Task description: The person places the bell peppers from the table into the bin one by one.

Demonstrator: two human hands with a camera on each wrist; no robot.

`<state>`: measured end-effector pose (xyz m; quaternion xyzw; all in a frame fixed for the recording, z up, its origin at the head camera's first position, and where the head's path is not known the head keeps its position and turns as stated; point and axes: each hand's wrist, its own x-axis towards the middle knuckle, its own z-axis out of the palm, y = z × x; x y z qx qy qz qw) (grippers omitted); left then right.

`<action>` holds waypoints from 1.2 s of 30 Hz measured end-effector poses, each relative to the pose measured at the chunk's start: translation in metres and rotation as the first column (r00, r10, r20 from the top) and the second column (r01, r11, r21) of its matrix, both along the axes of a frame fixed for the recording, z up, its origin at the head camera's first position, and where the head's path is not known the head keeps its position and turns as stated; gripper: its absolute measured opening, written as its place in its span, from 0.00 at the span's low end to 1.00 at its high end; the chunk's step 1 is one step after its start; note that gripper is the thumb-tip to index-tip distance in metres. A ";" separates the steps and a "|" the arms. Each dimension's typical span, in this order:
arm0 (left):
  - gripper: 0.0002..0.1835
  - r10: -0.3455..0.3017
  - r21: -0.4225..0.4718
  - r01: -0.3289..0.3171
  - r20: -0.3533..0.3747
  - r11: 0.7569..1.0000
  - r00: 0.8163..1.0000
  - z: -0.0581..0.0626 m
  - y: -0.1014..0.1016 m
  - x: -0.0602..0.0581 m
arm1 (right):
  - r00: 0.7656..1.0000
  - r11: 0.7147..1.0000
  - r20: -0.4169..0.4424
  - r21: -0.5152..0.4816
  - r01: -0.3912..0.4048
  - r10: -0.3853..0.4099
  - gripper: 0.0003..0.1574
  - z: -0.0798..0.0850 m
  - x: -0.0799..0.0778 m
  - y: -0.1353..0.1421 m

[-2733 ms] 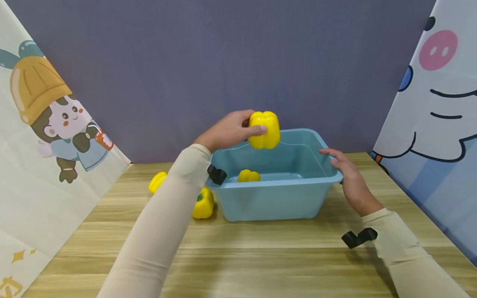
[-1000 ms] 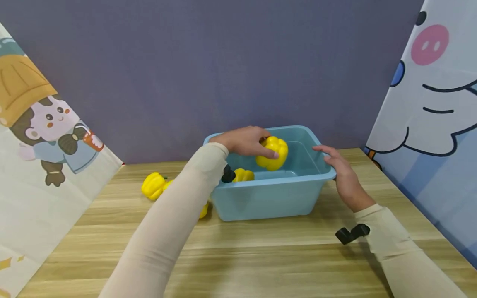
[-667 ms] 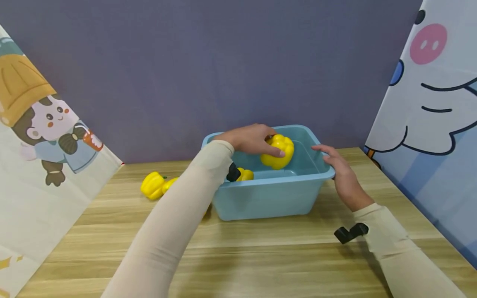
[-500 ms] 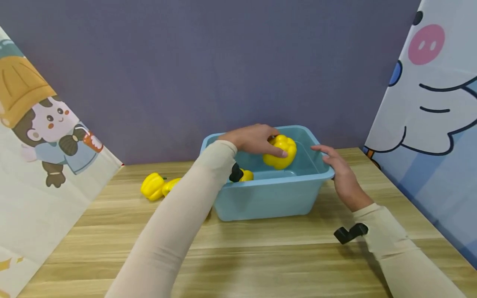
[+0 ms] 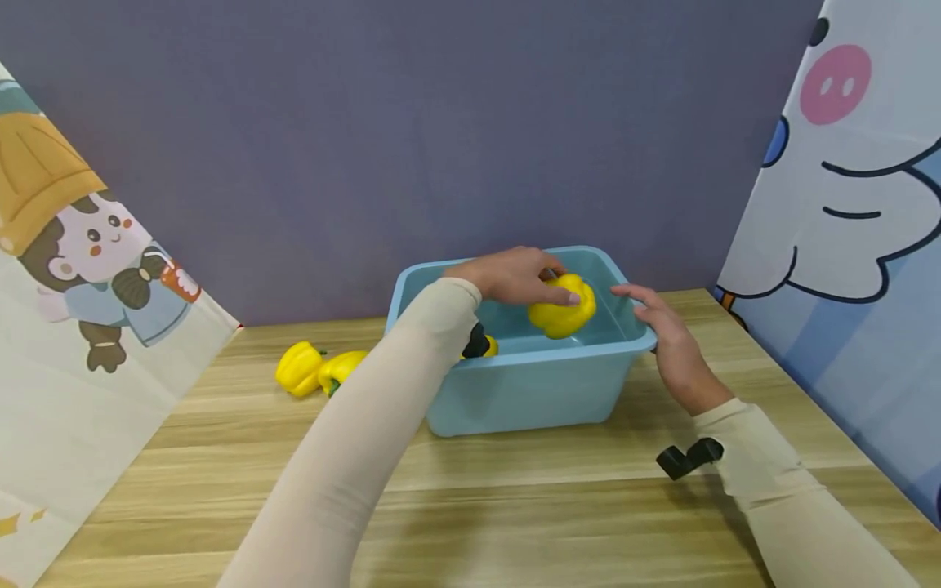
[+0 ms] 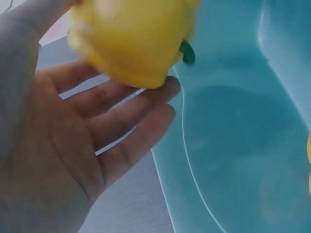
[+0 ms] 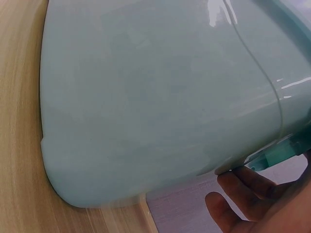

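My left hand (image 5: 507, 273) holds a yellow bell pepper (image 5: 564, 310) between thumb and fingers, inside the upper part of a blue plastic tub (image 5: 529, 392). The left wrist view shows the pepper's green stem (image 6: 187, 52) pointing away from the palm. At the tub's right end my right hand (image 5: 680, 351) grips the rim; in the right wrist view its fingers (image 7: 243, 194) bend against the outer wall just under the rim. Another yellow pepper (image 5: 492, 347) lies in the tub, mostly hidden by the black mount on my left wrist.
Two yellow bell peppers, one at the far left (image 5: 300, 369) and one beside my left sleeve (image 5: 342, 370), lie on the wooden table (image 5: 559, 506). A grey-purple wall (image 5: 367, 163) stands right behind the tub, with printed panels on both sides.
My left hand has lowered the pepper from above the tub into it and moved it rightward, tilting it. My right hand keeps its hold on the rim. My left forearm now covers a table pepper seen earlier.
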<state>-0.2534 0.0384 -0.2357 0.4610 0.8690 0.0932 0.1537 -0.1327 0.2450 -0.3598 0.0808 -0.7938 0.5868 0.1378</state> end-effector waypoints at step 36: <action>0.27 -0.044 -0.119 0.057 0.115 0.991 0.992 0.032 -0.046 0.025 | 1.000 1.000 0.022 0.021 -0.009 0.009 0.27 0.001 0.000 -0.003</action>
